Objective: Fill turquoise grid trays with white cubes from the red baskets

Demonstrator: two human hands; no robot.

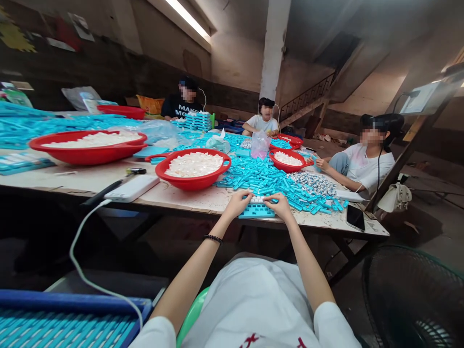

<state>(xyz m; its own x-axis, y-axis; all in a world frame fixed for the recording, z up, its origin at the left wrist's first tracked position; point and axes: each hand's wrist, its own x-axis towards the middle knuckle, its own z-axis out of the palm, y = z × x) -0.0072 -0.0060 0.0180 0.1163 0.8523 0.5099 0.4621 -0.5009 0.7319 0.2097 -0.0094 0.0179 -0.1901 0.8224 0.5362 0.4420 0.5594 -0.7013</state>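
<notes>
A small light-blue plastic tray with slots (256,211) lies at the table's front edge, directly ahead of me. Along its far side runs a row of small white pieces (257,199). My left hand (238,203) is closed at the tray's far left corner, fingertips against the left end of that row. At the right end, my right hand (280,205) has thumb and fingers pinched on the far right corner. Whether either fingertip also holds a single white piece is too small to tell. Right behind the tray spreads a heap of loose blue plastic pieces (253,175).
Red bowls of white pieces stand left (87,150), nearer (193,182) and right (289,169). A white power bank (132,188) with a cable and a phone (355,217) lie near the edge. Several people sit around the table. A fan (413,295) stands at lower right, a blue crate (72,302) at lower left.
</notes>
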